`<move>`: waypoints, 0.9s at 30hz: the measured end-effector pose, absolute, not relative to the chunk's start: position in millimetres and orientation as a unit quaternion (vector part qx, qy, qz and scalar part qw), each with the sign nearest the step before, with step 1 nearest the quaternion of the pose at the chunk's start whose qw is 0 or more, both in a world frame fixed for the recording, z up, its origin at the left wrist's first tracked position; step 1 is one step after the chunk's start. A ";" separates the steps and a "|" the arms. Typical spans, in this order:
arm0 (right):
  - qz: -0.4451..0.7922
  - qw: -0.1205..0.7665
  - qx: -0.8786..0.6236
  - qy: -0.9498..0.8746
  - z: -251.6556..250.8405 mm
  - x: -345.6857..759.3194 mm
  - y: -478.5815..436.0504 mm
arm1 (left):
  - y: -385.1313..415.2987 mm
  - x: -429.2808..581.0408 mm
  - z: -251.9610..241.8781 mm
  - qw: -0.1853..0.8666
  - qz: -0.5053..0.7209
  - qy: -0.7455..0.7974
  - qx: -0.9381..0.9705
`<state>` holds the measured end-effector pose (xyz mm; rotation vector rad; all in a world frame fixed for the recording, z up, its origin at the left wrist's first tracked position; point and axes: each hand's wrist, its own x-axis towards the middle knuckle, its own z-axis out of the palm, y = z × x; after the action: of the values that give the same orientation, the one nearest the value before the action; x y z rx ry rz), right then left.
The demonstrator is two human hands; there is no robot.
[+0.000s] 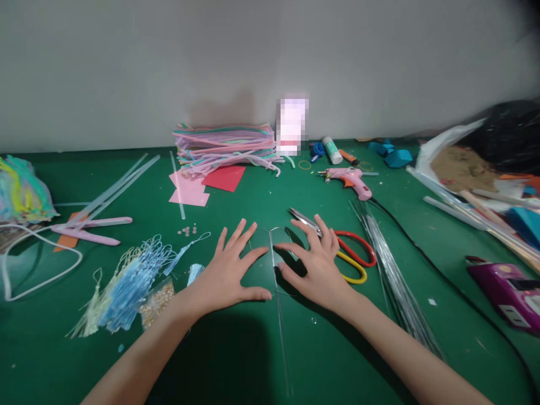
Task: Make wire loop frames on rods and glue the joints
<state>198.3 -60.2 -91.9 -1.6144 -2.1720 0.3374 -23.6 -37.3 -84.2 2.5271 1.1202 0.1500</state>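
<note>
And here are two hands framing one slim, clear stem [284, 343], which lies right in the gap between them! It runs lengthwise away from the body, its near end trailing well back past both thumbs. On one side the left hand [228, 275], fingers fanned, thumb and forefinger wide apart; on the other the right hand [318, 267], its thumb gap narrower, nothing gripped in either. Which is nearer? Practically a tie, both forefingers just beside the stem; contact I can't call. Scissors [350, 234] lie just beyond the right hand's outer side.
</note>
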 end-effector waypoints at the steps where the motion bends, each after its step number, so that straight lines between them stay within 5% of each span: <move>1: 0.114 0.202 -0.580 -0.781 -92.9 197.1 -58.9 | -36.1 -22.5 -85.3 0.176 0.050 0.399 0.898; 23: 0.116 0.223 -0.573 -0.780 -90.6 202.2 -53.4 | -28.7 -28.6 -75.0 0.185 0.041 0.399 0.897; 27: 0.132 0.153 -0.527 -0.825 -80.0 221.8 -53.1 | -24.4 -43.1 -64.4 0.215 0.018 0.400 0.891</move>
<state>221.8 -53.1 -80.0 -1.5121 -2.3664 0.3776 -43.1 -24.4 -64.4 2.4692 1.1089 0.0493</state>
